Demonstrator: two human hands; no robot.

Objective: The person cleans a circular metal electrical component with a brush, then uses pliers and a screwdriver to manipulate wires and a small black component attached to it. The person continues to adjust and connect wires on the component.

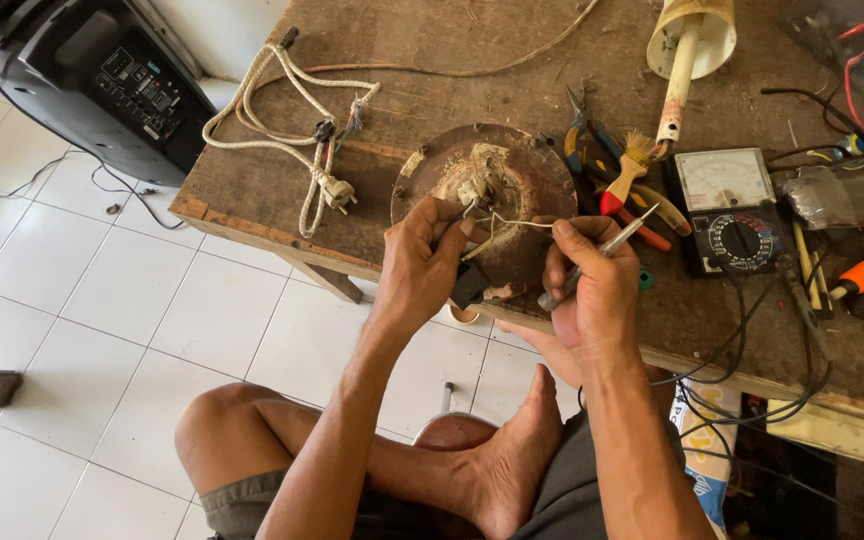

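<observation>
- Left hand [422,265] closed on a small black component [469,283], near edge of the round rusty motor plate [522,185].
- Right hand [587,285] gripping a thin metal-tipped tool [607,245], long axis slanting far-right.
- Thin white wires [512,222] bridging both hands, running left to right, left hand nearer the component.

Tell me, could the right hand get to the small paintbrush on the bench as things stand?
Probably yes, but not freely: the paintbrush lies uncovered just beyond the right hand, with nothing between them. That hand already grips a thin metal tool and pinches a wire, so it would need freeing first.
</observation>
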